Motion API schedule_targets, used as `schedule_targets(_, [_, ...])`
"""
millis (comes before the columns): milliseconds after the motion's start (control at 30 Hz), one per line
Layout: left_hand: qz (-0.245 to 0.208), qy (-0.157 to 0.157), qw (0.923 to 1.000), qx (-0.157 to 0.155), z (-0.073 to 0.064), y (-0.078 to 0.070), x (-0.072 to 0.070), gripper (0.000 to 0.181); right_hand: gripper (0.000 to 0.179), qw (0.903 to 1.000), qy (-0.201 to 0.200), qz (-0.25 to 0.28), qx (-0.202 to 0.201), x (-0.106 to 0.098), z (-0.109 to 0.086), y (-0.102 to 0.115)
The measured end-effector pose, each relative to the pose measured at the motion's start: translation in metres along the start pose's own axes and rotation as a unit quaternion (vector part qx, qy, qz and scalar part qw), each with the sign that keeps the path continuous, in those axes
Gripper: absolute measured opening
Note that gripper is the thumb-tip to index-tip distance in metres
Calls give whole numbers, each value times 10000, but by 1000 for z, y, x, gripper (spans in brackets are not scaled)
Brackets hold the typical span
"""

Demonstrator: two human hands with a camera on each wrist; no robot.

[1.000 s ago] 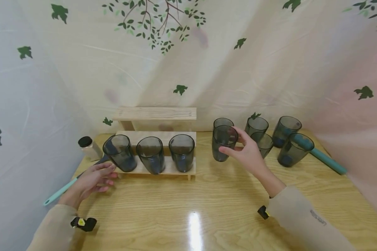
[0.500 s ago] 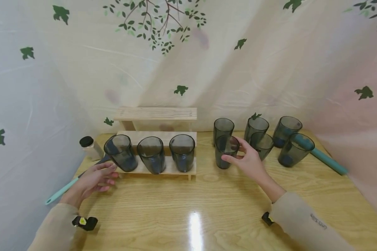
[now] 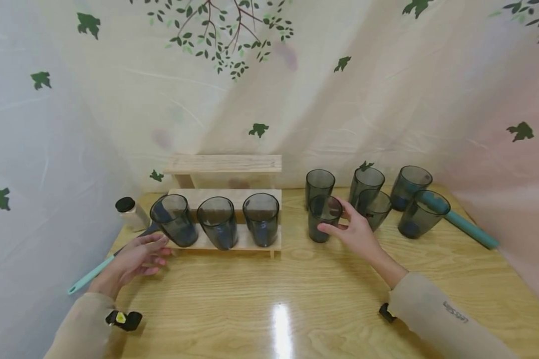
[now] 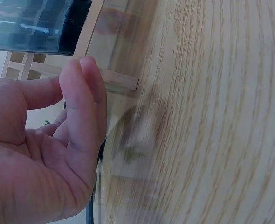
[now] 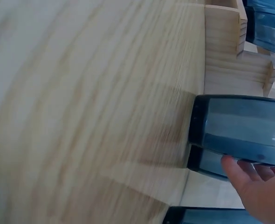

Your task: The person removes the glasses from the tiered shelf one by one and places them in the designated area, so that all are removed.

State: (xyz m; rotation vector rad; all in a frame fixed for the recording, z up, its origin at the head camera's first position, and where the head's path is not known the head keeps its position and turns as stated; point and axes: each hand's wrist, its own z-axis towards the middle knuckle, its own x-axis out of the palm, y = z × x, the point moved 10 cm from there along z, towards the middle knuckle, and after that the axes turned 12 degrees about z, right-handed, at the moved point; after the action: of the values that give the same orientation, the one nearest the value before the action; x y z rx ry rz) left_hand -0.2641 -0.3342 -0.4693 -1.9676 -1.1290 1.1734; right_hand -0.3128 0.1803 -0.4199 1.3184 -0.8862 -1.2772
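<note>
My right hand (image 3: 357, 232) grips a smoked-grey glass tumbler (image 3: 324, 219) from its right side, thumb in front and fingers behind. In the right wrist view, that tumbler (image 5: 242, 128) is upright with its base at the tabletop, another one close behind it. My left hand (image 3: 136, 259) is at the left front corner of the stepped wooden rack (image 3: 251, 243), fingers loosely curled. In the left wrist view, the fingertips (image 4: 87, 65) overlap the rack's edge below a tumbler (image 4: 35, 28). Three tumblers stand in a row on the lowest step, among them a middle one (image 3: 217, 222).
Several more tumblers stand at the back right, including a rear one (image 3: 410, 187) and a front one (image 3: 422, 214). A teal stick-like handle (image 3: 471, 230) lies beside them. Left of the rack are a black-lidded jar (image 3: 132, 214) and a utensil with a mint handle (image 3: 90, 275).
My right hand has lowered the tumbler toward the front, away from the one behind it, and then stays nearly still. The left hand keeps its place by the rack.
</note>
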Motion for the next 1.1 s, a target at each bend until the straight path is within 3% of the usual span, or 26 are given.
schedule_targets(500, [-79,-95,9999,-60,3,4,3,55,91,9997,-25,-209,-95,-3,1,0])
schedule_targets(733, [-106,-65,9999,-18,3,3,3,61,88,9999,-17,-18,-126,-1,1,1])
schedule_targets(933, [-114,-80,9999,-7,1,2,0,64,95,9998,7,-105,-149,2,2,2])
schedule_targets(1100, [-137,-51,9999,-2,0,2,0,64,103,9960,-132,-612,-638,4,-3,19])
